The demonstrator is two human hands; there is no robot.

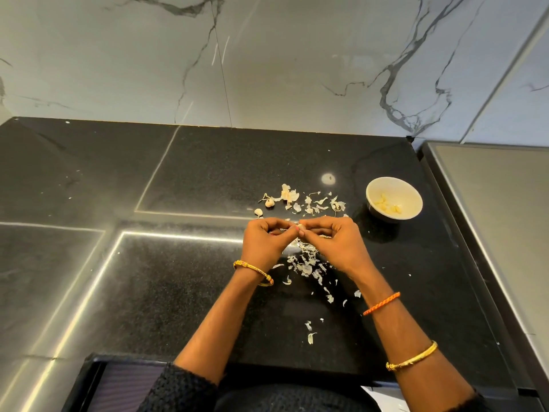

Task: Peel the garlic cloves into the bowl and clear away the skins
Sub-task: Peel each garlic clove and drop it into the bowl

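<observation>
Over the black countertop (208,173), the left hand (263,240) and the right hand (332,237) are meeting fingertip to fingertip, both pinching one garlic clove (300,226) between them. Papery skins (306,264) are lying scattered under and beyond the hands. Unpeeled cloves (269,203) are sitting just past the left hand. A white bowl (411,190), holding peeled cloves (387,205), is standing to the right. No writing is showing anywhere.

Black speckled stone counter (184,179) w/ bright light-strip reflections; white marble wall (267,60) w/ grey veins behind; steel-grey surface (490,203) at right.
</observation>
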